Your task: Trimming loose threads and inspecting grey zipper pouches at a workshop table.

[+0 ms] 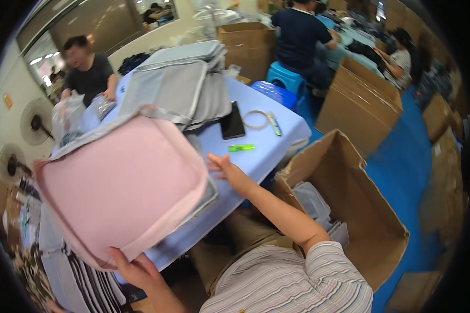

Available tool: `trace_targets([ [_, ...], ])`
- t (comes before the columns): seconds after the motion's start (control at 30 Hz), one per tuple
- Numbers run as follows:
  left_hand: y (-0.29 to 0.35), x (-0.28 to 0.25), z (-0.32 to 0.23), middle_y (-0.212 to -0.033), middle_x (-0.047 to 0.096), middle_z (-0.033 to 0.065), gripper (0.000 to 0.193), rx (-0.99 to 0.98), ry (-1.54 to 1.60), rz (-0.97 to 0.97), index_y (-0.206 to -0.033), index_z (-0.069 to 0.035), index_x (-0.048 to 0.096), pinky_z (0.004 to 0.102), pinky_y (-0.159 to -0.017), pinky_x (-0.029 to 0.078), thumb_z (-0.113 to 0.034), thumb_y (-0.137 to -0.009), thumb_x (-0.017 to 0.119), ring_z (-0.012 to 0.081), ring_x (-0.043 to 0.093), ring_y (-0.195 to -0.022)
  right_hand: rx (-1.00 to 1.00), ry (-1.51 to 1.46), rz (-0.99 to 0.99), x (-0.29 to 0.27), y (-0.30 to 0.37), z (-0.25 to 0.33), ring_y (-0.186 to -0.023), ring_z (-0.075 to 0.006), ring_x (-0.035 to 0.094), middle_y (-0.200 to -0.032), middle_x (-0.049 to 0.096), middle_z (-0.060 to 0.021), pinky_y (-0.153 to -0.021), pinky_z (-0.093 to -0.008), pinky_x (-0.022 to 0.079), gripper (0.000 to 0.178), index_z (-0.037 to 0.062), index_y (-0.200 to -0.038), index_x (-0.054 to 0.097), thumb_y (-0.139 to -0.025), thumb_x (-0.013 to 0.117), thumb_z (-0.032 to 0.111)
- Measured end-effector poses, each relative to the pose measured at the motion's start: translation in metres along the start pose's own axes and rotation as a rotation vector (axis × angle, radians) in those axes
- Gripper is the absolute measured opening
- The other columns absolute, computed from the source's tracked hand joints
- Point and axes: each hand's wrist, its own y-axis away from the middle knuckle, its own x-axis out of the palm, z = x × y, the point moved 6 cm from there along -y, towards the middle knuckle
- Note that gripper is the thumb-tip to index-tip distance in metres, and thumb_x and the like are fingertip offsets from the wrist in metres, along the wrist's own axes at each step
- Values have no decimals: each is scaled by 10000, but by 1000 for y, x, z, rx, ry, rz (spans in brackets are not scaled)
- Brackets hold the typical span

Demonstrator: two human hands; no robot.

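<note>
A large pink fabric panel [122, 185] with rounded corners, a raised rim and grey edging lies tilted over the near left part of the table. Its near corner is gripped by my left hand [137, 270], thumb on top and the other fingers mostly hidden beneath. My right hand [228, 173] hovers just off the panel's right edge, fingers apart and holding nothing. Beyond the panel rises a stack of grey fabric pieces [167, 86] with pale edging. Right of that stack lie a black phone [233, 121], a lime-green small object [242, 148], a tan ring [255, 119] and a slim cutter-like tool [274, 125].
The table has a pale blue cover [292, 122]. At my right stands an open cardboard box [373, 208] with grey pieces [313, 201] inside. More grey pieces [83, 271] stand at lower left. One person [89, 73] works across the table; others sit beyond another box [357, 104].
</note>
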Motion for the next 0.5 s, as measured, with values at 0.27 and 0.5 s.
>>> trace_targets([
  [0.27,105,66,117,-847,631,47,317,-686,-431,962,-1078,-36,572,282,-705,498,-163,-808,680,137,599,-810,-40,-161,-454,-161,130,61,-944,-222,596,-1090,589,-121,-859,-350,473,487,-34,-1239,453,-825,611,170],
  [0.5,77,92,87,-1330,411,196,464,-30,-792,1361,-1199,-84,534,403,-984,368,-206,-778,688,334,433,-1206,32,-13,-821,-347,406,16,-1109,-266,512,-1231,501,-169,-935,-381,412,544,-73,-1264,404,-850,551,248],
])
